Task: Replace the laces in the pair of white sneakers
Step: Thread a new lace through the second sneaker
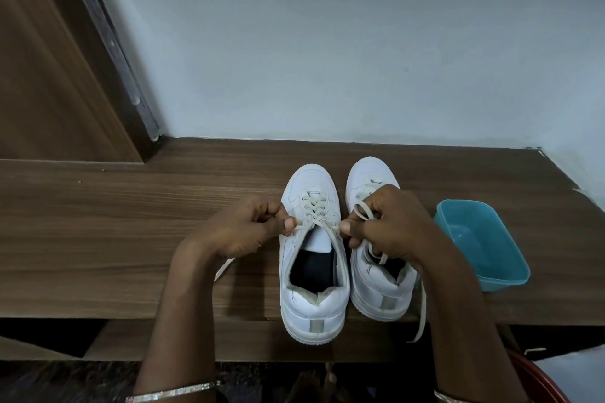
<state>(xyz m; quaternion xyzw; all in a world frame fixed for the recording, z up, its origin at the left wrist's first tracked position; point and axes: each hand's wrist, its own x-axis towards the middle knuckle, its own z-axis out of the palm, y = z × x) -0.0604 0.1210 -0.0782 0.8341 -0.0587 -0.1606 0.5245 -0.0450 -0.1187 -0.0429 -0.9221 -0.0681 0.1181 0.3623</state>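
Left white leather sneaker [312, 258] on brown wood-grain desk [114, 222], beside its pair. Off-white flat lace [312, 209] pulled taut: left hand [244, 227] and right hand [384, 227] each pinch 1 end. Risk: uneven pull leaves lopsided ends.

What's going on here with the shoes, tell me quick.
A person is lacing a pair of white sneakers on a wooden table. The left hand and right hand each pinch one end of the lace on the left sneaker, pulling the ends apart at the top eyelets. That lace is threaded all the way up. The right sneaker sits beside it, mostly hidden behind the right hand, with a lace end hanging off the table edge. A blue plastic tub stands to the right.
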